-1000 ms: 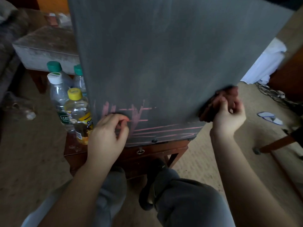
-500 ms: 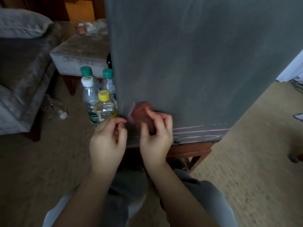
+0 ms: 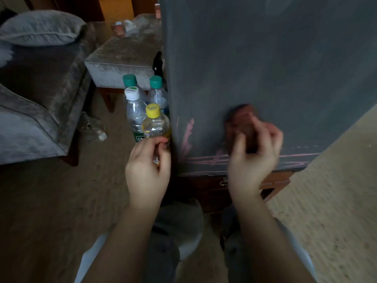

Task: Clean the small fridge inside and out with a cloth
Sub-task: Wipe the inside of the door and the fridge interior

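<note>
I'd press the one cloth [image 3: 241,119], bunched in the curled fingers of my right hand [image 3: 253,156] low on the fridge [image 3: 265,68] door, flat along the pink marks [image 3: 187,135], while my left hand [image 3: 146,168], curled on seemingly nothing, hangs beside four bottles [image 3: 156,125].

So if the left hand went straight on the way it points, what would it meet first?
Probably the yellow-capped bottle, right ahead of the left hand; depth is unclear, so they may already touch.
</note>
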{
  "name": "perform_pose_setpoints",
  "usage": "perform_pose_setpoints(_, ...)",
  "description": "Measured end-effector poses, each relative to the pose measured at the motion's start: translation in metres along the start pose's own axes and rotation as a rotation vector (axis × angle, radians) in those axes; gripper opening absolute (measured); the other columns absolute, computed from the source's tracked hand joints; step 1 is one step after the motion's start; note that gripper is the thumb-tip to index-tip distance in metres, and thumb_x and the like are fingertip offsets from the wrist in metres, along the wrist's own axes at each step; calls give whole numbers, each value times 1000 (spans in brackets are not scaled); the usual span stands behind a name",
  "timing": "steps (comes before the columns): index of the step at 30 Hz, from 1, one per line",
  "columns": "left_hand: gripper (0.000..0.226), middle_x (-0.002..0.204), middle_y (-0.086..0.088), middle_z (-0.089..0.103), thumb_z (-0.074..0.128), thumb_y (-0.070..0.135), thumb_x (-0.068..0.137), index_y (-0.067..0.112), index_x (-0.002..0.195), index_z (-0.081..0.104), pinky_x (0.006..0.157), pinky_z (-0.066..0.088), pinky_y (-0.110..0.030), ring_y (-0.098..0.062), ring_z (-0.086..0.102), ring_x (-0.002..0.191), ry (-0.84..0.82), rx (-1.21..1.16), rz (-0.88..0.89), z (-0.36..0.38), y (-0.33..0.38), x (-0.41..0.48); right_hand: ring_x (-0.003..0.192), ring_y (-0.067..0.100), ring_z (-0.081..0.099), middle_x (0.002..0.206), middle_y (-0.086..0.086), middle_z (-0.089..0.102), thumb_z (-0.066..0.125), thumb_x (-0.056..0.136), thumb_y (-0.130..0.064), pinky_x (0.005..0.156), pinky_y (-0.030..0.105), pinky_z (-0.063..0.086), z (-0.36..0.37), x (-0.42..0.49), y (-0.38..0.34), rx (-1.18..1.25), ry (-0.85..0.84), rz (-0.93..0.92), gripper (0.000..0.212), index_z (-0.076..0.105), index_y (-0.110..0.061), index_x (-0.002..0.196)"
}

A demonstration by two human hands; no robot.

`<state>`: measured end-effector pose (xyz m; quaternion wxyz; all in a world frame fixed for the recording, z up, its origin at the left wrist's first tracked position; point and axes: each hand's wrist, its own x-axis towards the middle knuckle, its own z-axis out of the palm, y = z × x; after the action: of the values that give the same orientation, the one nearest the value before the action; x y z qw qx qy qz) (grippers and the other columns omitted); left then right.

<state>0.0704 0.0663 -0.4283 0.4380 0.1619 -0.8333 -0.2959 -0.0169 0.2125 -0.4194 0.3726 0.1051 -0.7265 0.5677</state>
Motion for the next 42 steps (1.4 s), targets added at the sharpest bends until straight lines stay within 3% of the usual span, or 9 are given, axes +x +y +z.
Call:
perform_pose_setpoints(5, 23, 86, -5, 65, 45, 15, 87, 8, 93, 66, 71, 50, -39, -26, 61, 80, -1, 27, -2, -8, -5, -4, 92, 32, 55, 105, 16, 61, 61, 82, 2, 86, 35, 45, 34, -23, -43, -72, -306, -393, 36, 70, -11, 114)
perform_pose_setpoints(9, 24, 87, -5, 64, 44, 17, 87, 9, 94, 65, 69, 52, -44, -28, 62, 77, 27, -8, -68, -10, -9, -2, 92, 33, 56, 105, 17, 62, 65, 80, 3, 90, 17, 34, 34, 10, -74, -53, -196, -423, 36, 71, -9, 113)
perform_pose_setpoints(12, 23, 86, -4, 64, 44, 17, 87, 9, 94, 65, 69, 52, -44, -26, 62, 75, 41, -37, -87, -7, -12, -1, 91, 32, 55, 105, 15, 62, 64, 81, 3, 88, 24, 38, 35, 21, -73, -74, -196, -499, 36, 70, -10, 114)
perform_pose_setpoints(15, 23, 87, -5, 65, 45, 16, 87, 9, 94, 65, 69, 52, -44, -27, 62, 75, 51, -44, -79, -6, -9, 1, 88, 32, 53, 104, 11, 63, 59, 87, -3, 79, 35, 46, 33, -14, -37, -151, -380, -571, 34, 69, -14, 117)
perform_pose_setpoints(22, 23, 84, -2, 65, 45, 17, 88, 10, 92, 66, 67, 51, -42, -22, 60, 71, 73, -51, -78, -6, -7, -3, 92, 22, 46, 102, 2, 63, 54, 79, -18, 69, 34, 45, 37, -75, 28, -427, -754, -707, 32, 71, -19, 106)
perform_pose_setpoints(26, 22, 85, 0, 66, 46, 22, 87, 14, 99, 64, 68, 52, -41, -22, 61, 70, 18, -65, -113, -2, -7, -4, 93, 25, 51, 104, 5, 62, 56, 80, -9, 72, 35, 50, 27, -67, 29, -335, -672, -582, 34, 69, -18, 111)
perform_pose_setpoints(32, 20, 75, 4, 64, 50, 23, 86, 17, 100, 63, 64, 47, -34, -16, 58, 64, -64, -53, -114, 7, -3, -5, 100, 32, 48, 108, 16, 52, 50, 79, -2, 90, 38, 40, -13, -21, 48, -312, -420, -339, 35, 59, -8, 112)
perform_pose_setpoints(39, 20, 72, 2, 64, 51, 21, 86, 16, 98, 65, 63, 44, -28, -14, 58, 65, -104, -35, -80, 15, 5, -3, 103, 36, 54, 109, 21, 55, 47, 82, -12, 92, 38, 43, -47, 14, 87, -279, -31, 261, 29, 52, 0, 108)
perform_pose_setpoints(42, 18, 67, 5, 60, 52, 20, 86, 17, 98, 65, 59, 38, -25, -13, 55, 60, -84, -16, -116, 11, 4, -5, 115, 33, 44, 122, 26, 51, 51, 87, -3, 96, 5, 26, -24, 1, 63, -192, 36, 367, 36, 48, 8, 121)
